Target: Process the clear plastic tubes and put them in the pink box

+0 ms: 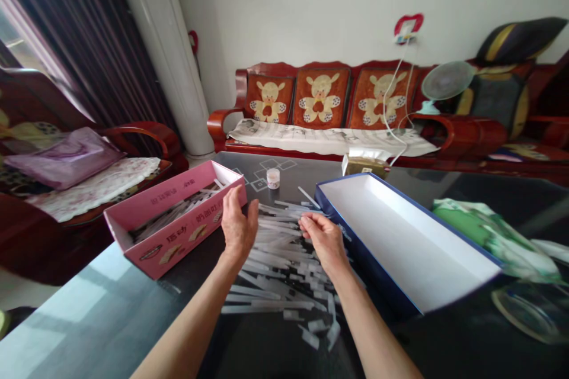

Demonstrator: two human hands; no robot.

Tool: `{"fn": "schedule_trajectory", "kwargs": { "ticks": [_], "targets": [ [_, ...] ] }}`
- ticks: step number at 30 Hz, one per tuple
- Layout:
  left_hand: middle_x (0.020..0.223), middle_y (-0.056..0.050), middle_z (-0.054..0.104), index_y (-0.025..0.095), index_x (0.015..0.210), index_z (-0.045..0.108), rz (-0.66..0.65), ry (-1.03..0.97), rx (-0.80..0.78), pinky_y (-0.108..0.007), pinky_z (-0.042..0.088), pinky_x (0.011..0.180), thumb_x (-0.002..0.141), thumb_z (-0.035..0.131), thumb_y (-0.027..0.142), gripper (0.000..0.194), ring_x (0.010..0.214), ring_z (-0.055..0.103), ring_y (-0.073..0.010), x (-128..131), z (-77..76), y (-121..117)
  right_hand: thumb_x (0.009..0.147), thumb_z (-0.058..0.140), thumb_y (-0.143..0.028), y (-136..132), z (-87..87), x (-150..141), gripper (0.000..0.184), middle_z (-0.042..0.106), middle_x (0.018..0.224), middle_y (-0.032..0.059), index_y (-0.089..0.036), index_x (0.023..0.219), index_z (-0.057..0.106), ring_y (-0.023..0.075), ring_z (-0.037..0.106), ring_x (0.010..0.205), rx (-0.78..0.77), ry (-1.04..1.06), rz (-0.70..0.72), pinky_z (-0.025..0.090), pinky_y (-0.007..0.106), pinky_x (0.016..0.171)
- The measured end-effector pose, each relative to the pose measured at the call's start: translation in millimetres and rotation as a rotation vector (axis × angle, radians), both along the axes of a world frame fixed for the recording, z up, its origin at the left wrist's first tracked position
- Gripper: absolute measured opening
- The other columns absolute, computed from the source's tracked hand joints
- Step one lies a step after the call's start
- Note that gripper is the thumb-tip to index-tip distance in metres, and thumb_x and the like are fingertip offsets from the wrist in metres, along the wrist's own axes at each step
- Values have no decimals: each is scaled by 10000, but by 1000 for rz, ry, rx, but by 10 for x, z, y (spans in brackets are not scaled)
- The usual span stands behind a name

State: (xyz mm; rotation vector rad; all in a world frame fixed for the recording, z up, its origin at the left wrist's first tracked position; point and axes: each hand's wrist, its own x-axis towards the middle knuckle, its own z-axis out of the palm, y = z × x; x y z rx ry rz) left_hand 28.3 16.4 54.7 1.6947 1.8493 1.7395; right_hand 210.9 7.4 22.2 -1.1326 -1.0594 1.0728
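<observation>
Between two boxes, a pile of thin translucent white plastic strips point(271, 240) lies on the dark table, several with wider tab-like ends. My left hand point(237, 225) is held upright at the pile's left side, thumb apart from the fingers, with nothing seen in it. Just beside it stands a pink cardboard box point(178, 222) partly filled with similar strips. Over the pile's right side, my right hand point(326, 240) has thumb and fingertips pinched together; whatever they hold is too small to make out. To its right is a blue box point(400, 237) with a bare white inside.
A small white jar point(273, 178) stands behind the pile. At the table's back is a tissue box point(364, 164). A green and white package point(489, 234) and a clear round dish point(528, 311) lie at the right. Beyond the table point(89, 320) stands a wooden sofa point(320, 100).
</observation>
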Motion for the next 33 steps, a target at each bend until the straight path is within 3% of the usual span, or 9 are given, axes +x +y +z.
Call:
{"fn": "schedule_trajectory", "kwargs": {
  "ticks": [3, 6, 10, 18, 23, 26, 30, 33],
  "targets": [
    [1246, -115, 606, 185, 1168, 546, -195, 487, 114, -441, 325, 1042, 904, 493, 265, 281, 1242, 490, -247, 158, -87, -125, 688, 708, -521, -13, 16, -2, 391, 727, 738, 54, -171, 862, 712, 196, 670, 695, -15, -21, 11, 535, 278, 584],
    [1135, -93, 664, 184, 1140, 565, -305, 657, 99, -433, 324, 1012, 928, 476, 272, 246, 1086, 579, -226, 320, -185, -151, 701, 694, -527, -35, 42, -18, 379, 717, 715, 42, -175, 841, 708, 192, 658, 668, -19, -27, 9, 528, 277, 572],
    [918, -58, 684, 199, 1004, 633, -299, 678, 118, -338, 387, 826, 942, 462, 296, 206, 839, 586, -188, 397, -274, -101, 692, 687, -546, -50, 56, -28, 387, 710, 686, 41, -177, 805, 703, 198, 650, 647, -47, -22, -34, 518, 280, 553],
    [755, -24, 614, 221, 945, 659, -251, 767, 120, -331, 328, 760, 970, 406, 309, 269, 740, 525, -175, 390, -291, -136, 672, 708, -539, -18, -1, 5, 366, 685, 639, 28, -178, 727, 695, 173, 616, 611, -50, -38, -24, 488, 266, 566],
    [735, -19, 605, 218, 928, 653, -254, 792, 76, -332, 309, 746, 978, 385, 326, 294, 731, 522, -176, 370, -298, -115, 662, 731, -446, -40, 42, 52, 317, 722, 797, 34, -183, 838, 727, 181, 641, 721, 15, -17, 85, 519, 294, 683],
    [730, -21, 603, 221, 919, 654, -243, 812, 64, -334, 300, 742, 981, 378, 330, 303, 730, 521, -177, 369, -306, -109, 649, 740, -442, -49, 57, 57, 382, 728, 889, 46, -185, 930, 714, 192, 656, 770, -20, -17, 102, 527, 291, 670],
    [731, -20, 599, 220, 901, 655, -233, 822, 76, -336, 297, 744, 975, 390, 328, 296, 727, 517, -178, 382, -307, -113, 709, 664, -534, -28, 20, 58, 398, 715, 772, 63, -168, 859, 702, 202, 654, 691, -55, -127, 38, 496, 272, 553],
    [732, -19, 600, 220, 901, 657, -230, 824, 84, -336, 296, 741, 975, 392, 331, 297, 725, 515, -178, 378, -308, -107, 724, 641, -528, -15, 2, 65, 379, 707, 728, 56, -172, 830, 710, 199, 648, 673, -46, -188, 36, 491, 272, 553]
  ]
}}
